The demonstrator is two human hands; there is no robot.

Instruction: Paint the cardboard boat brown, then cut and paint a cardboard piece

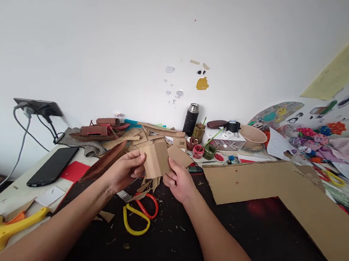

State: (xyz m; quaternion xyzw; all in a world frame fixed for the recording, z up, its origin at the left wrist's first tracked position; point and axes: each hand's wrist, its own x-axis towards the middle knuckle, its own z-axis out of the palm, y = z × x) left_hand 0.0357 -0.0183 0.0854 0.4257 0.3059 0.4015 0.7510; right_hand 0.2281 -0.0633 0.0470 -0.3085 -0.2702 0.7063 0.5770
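A small creased piece of cardboard is held up over the dark work mat, its left and right edges between my two hands. My left hand pinches the left edge, thumb on the near face. On the opposite edge, my right hand grips with its thumb and curled fingers. A pointed cardboard piece shows just behind my right thumb; I cannot tell whether that hand touches it. Below my hands lie scissors with one yellow and one red handle loop, their blades partly hidden by my left wrist.
Cardboard scraps and brown model boats lie at the back. Paint jars and a black flask stand near the wall. A large L-shaped cardboard sheet spans the right. At left are a phone and yellow glue gun.
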